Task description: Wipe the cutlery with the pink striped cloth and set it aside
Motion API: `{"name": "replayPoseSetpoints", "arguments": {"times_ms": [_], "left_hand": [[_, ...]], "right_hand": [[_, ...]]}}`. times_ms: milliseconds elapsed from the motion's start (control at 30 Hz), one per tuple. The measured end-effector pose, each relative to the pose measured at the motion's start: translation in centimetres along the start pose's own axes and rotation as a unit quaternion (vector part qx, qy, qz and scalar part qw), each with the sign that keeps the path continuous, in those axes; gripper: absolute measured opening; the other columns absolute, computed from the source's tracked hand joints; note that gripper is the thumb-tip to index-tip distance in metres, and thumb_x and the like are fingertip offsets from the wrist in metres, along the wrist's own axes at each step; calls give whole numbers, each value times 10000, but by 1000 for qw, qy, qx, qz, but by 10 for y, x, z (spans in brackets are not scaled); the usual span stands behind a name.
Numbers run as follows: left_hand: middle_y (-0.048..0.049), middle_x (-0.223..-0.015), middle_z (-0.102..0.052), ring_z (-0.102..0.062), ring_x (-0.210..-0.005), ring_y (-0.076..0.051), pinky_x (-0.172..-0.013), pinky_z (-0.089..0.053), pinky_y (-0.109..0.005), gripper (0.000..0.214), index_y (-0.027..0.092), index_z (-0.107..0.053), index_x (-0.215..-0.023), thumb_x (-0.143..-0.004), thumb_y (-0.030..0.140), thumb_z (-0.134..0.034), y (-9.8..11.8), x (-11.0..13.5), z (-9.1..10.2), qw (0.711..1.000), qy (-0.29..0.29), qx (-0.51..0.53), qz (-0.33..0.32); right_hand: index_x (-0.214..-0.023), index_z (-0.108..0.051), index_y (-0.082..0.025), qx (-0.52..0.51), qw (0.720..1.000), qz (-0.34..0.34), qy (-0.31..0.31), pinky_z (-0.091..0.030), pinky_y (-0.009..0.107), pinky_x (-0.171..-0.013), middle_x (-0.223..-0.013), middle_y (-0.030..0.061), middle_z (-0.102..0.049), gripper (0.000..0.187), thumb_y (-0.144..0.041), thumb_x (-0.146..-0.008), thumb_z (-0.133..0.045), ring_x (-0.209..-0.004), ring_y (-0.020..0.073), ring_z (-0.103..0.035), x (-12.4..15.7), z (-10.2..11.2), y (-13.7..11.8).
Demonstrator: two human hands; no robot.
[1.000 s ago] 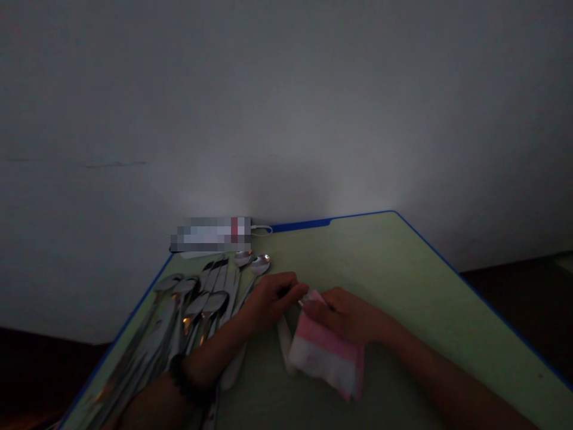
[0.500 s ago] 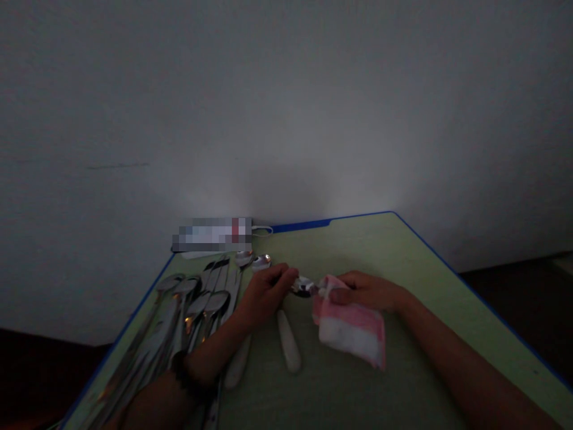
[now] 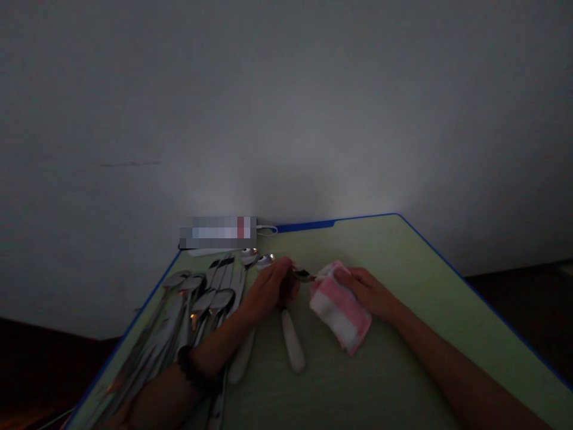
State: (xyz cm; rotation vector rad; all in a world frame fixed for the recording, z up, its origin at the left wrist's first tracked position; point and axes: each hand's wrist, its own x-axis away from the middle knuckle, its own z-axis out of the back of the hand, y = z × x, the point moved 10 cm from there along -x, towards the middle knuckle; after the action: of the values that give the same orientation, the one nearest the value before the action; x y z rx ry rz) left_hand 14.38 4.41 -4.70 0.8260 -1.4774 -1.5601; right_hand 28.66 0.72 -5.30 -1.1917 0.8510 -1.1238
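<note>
Between my hands a shiny metal spoon [image 3: 303, 275] lies crosswise above the table. My left hand [image 3: 274, 285] pinches the spoon by its bowl end. Around its handle side my right hand [image 3: 364, 291] is closed on a pink and white cloth [image 3: 341, 307], which hangs down in a loose flap; the handle is hidden inside the cloth. Below my left hand a pale-handled utensil [image 3: 293, 343] rests on the table, its upper part partly covered by that hand. Another pale handle [image 3: 242, 361] lies beside my left forearm.
Several metal spoons and other flatware [image 3: 197, 310] lie in a spread along the table's left side. Two spoon bowls [image 3: 265, 261] sit near the back. A blurred-out device [image 3: 219, 233] with a white cable [image 3: 268, 229] stands against the wall at the green table's [image 3: 358, 239] back left.
The spoon has turned in my left hand and shows less of its bowl. My right hand has shifted the cloth up around the handle, and its hanging flap now lies further left.
</note>
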Motion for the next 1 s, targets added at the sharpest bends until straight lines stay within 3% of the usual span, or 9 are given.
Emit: {"name": "replayPoseSetpoints", "arguments": {"times_ms": [200, 367, 533, 800, 1000], "left_hand": [[-4, -459, -548, -470, -344, -100, -337, -328, -192, 522, 152, -487, -642, -853, 565, -247, -12, -3, -3, 998, -30, 46, 23], [14, -481, -552, -471, -331, -108, -311, -319, -189, 393, 172, -464, -737, -836, 507, -284, -10, -4, -6, 996, -43, 82, 15], [49, -496, -543, -450, -329, -88, -319, -324, -175, 215, 187, -437, -774, -808, 382, -355, 1, -1, -5, 995, -36, 86, -23], [60, -500, -533, -449, -345, -81, -342, -338, -178, 172, 185, -439, -740, -832, 318, -381, 11, 4, -5, 998, -18, 40, -41], [61, -513, -523, -446, -357, -79, -347, -327, -181, 184, 186, -452, -733, -841, 313, -371, 12, 4, -5, 998, -20, 11, -50]], "right_hand": [[-881, -631, -141, 14, 997, 67, 28, -404, 224, -598, -802, 27, -630, 283, -388, -778, -540, -675, 123, -537, 0, 3, -20], [-975, -623, -166, -21, 997, 59, 45, -437, 255, -675, -903, 42, -653, 309, -352, -729, -607, -772, 154, -573, 0, 4, -20], [-1027, -588, -163, -39, 997, 59, 41, -443, 267, -685, -931, 51, -635, 330, -384, -794, -514, -797, 159, -576, -1, 5, -20], [-968, -617, -161, 132, 988, 74, 34, -411, 248, -641, -827, 21, -631, 336, -370, -705, -624, -730, 147, -540, -2, 2, -26], [-983, -608, -162, 143, 987, 77, 13, -406, 257, -673, -868, 27, -631, 354, -363, -693, -635, -750, 148, -541, -1, -4, -27]]}}
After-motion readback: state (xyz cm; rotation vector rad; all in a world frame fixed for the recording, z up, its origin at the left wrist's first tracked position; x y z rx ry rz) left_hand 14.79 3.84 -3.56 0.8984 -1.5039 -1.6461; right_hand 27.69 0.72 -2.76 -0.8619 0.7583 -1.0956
